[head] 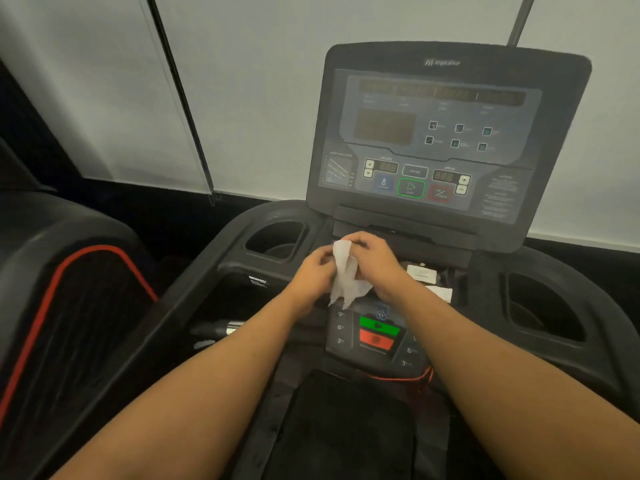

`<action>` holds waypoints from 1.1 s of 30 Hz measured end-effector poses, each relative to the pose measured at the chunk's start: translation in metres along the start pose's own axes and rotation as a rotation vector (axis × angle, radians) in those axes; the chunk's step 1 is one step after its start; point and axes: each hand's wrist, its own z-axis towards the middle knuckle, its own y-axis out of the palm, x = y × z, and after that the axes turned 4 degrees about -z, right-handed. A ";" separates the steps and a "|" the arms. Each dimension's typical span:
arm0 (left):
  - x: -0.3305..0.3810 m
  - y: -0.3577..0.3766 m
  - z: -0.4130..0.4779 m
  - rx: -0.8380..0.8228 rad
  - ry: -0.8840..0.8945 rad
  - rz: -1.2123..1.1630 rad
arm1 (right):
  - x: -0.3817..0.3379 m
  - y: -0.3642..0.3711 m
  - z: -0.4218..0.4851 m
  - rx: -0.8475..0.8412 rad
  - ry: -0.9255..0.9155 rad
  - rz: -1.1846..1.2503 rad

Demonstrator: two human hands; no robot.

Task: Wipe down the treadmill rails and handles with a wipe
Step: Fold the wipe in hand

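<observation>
The left grip (313, 271) and the right grip (375, 261) meet in front of the person, and both pinch a crumpled white wet wipe (346, 275) between curled fingers. The left takes its edge from the side. The right holds it near the top, with the thumb bent over the fold. The wipe hangs down between the two, its loose lower corners above a small dark control pad with a green and a red button (377, 334); whether it touches the pad cannot be told. It lies on no rail.

Behind the hands rises the dark treadmill console with an unlit display (433, 133). A black cup-holder recess (277, 240) sits to the left of the hands, and another recess (543, 306) to the right. The dark grey left side rail (149, 348) runs down toward the camera, with a short silver handle sensor (232, 329) inside it. Below the forearms lies the black running belt (346, 427). At far left stands a black neighbouring machine with a red stripe (69, 306).
</observation>
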 end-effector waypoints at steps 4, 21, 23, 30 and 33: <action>0.007 -0.036 -0.017 0.044 -0.034 -0.067 | -0.010 0.022 0.004 0.002 -0.009 0.055; -0.001 -0.108 -0.045 0.012 -0.179 0.241 | -0.012 0.056 -0.008 0.116 -0.107 -0.163; -0.002 -0.102 -0.042 0.069 -0.237 0.239 | -0.011 0.052 -0.014 0.053 -0.156 -0.146; 0.015 -0.057 -0.025 0.045 -0.277 -0.121 | -0.010 0.020 -0.046 -0.340 -0.032 -0.275; 0.027 -0.016 -0.021 -0.065 -0.241 -0.123 | -0.005 -0.004 -0.051 -0.042 -0.037 -0.245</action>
